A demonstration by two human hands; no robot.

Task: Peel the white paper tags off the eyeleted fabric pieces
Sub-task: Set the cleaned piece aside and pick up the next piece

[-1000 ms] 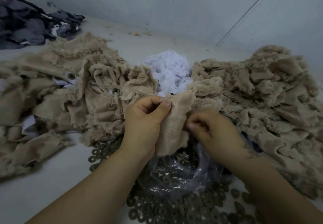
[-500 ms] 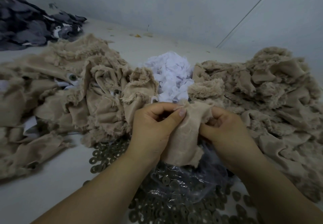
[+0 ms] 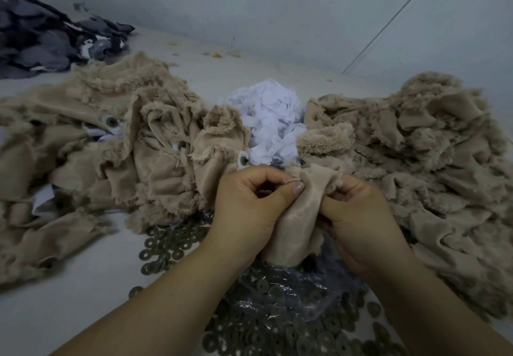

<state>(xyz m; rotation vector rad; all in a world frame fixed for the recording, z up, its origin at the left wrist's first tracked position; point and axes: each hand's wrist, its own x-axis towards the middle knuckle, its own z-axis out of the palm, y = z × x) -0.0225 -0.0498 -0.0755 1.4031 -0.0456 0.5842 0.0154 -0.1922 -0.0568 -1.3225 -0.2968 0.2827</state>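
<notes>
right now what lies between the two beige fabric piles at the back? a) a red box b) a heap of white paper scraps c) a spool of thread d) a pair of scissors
b: a heap of white paper scraps sits between the left pile and the right pile.

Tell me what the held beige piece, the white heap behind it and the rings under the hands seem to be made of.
Held beige piece: looks like knit fabric, smooth with a slight sheen on the facing side, fuzzy pile at its edges.
White heap: apparently thin matte paper, crumpled and torn in strips.
Rings: probably dull, dark metal washers, flat with centre holes; plastic cannot be ruled out.
</notes>
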